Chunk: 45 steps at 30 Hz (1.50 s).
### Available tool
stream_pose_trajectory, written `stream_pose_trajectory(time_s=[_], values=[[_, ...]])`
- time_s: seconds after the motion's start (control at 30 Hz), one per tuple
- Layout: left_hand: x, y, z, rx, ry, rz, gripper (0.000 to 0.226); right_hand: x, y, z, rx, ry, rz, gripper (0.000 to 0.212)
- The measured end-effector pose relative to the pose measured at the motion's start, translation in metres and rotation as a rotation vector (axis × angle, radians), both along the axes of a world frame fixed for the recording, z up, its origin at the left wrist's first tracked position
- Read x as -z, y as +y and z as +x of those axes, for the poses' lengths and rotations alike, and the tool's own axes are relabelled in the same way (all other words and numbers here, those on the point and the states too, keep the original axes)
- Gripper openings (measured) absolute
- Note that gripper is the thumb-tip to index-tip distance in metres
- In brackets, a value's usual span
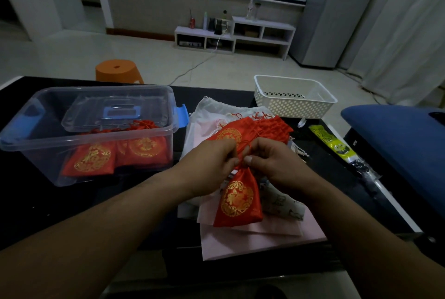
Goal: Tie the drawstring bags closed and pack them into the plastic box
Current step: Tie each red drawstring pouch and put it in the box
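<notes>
A red drawstring bag [238, 198] with a gold emblem hangs in front of me over the table. My left hand [212, 161] and my right hand [269, 161] meet at its gathered neck, each pinching the red cord. Behind my hands lies a heap of more red bags [262, 127] on white and pink cloth bags [207, 115]. The clear plastic box [31, 139] with blue latches stands at the left, with several tied red bags [96, 156] inside it. Its clear lid [113, 115] rests tilted in the box.
A white perforated basket [296, 101] stands at the back right of the black table [29, 202]. A yellow-green packet [334, 144] lies at the right edge. A blue cushion [404, 134] sits to the right and an orange stool [118, 72] behind the table.
</notes>
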<state>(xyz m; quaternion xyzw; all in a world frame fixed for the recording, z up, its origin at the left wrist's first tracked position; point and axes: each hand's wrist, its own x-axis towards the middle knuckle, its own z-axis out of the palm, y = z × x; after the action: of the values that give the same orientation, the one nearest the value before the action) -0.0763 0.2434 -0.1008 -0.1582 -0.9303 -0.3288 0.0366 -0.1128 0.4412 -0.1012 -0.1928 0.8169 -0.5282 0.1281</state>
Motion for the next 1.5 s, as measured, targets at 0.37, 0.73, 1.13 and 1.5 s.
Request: stream_pose_trajectory(time_s=[0.37,0.73,1.13,1.5], values=[[0.007,-0.002,-0.006,-0.01,-0.237,0.271,0.012,-0.001,-0.002,0.002,0.017,0.122,0.096,0.005],[0.009,0.0,-0.002,0.022,-0.038,0.316,0.007,-0.007,0.007,-0.001,-0.039,-0.018,-0.067,0.007],[0.028,0.006,-0.003,-0.056,0.064,0.218,0.018,0.006,-0.006,0.005,0.106,0.266,0.066,0.007],[0.029,0.005,-0.008,-0.068,0.038,0.261,0.012,0.006,-0.011,0.009,0.145,0.382,0.137,0.009]])
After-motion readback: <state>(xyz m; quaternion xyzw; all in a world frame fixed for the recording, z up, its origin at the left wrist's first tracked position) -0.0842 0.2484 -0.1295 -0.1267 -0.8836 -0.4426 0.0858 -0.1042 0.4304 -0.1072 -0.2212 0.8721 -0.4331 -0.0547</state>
